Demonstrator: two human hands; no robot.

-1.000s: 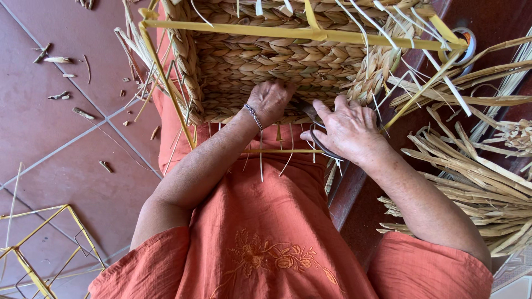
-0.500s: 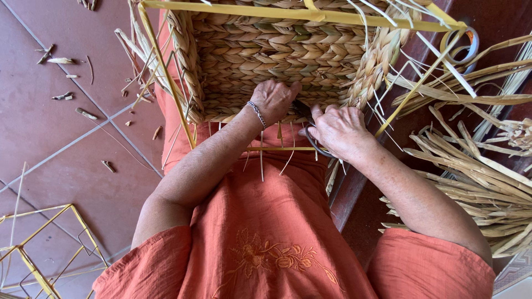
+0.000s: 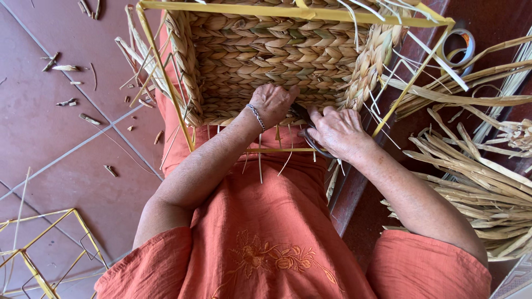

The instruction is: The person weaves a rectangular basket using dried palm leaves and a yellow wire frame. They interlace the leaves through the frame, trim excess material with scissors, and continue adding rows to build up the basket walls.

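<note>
Our left hand [image 3: 272, 103] presses flat, fingers spread, on the woven straw basket [image 3: 266, 55] (yellow wire frame [image 3: 288, 10]); our right hand [image 3: 338, 132] grips dark scissors [image 3: 306, 127] at its lower edge.

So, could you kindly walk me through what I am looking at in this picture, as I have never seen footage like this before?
There is no machine here: a person in an orange garment wears a camera on the head, so the one view looks straight down at their own two bare hands. On the lap rests a woven basket of plaited straw built around a yellow wire frame. The left hand, with a bracelet at the wrist, presses against the basket's lower edge. The right hand keeps its grip on a dark scissor-like tool, though most of it is hidden. To the right lies a bundle of dried straw strips, with a roll of tape above it. On the tiled floor are straw scraps, and another yellow frame sits at the lower left.
</note>
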